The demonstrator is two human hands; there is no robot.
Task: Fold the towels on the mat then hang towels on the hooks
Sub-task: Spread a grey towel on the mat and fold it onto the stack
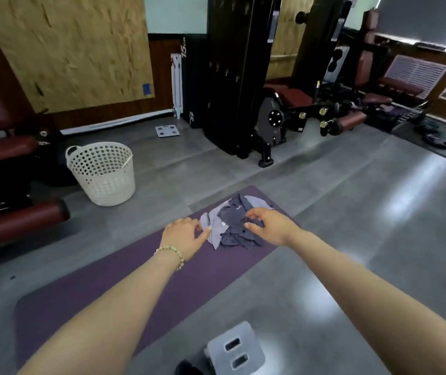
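Head view, left to right. Far left of frame: maroon padded benches (2, 152) on the grey floor. Just right of these: white perforated basket (102, 173), upright on the floor, apart from the mat. Purple mat (94, 288) running diagonally from lower left up to centre of frame. Upper middle, on the floor: small white scale (167, 130).

Left of centre: left hand (184, 235), beaded bracelet (171, 254) at the wrist, fingers curled, thumb and forefinger pinching the left edge of the pale grey towel (213, 231).

Centre: towels (235, 221) in a crumpled, unfolded heap on the far end of the mat, pale and dark pieces tangled together. Above: tall black gym machine (232, 77). Bottom centre: grey block with two slots (235, 347), just off the mat's edge.

Right of centre: right hand (268, 226), palm down over the heap, fingers curled into the dark grey towel (232, 236), gripping a bunch of it. Upper right: further maroon-padded machines (379, 98).
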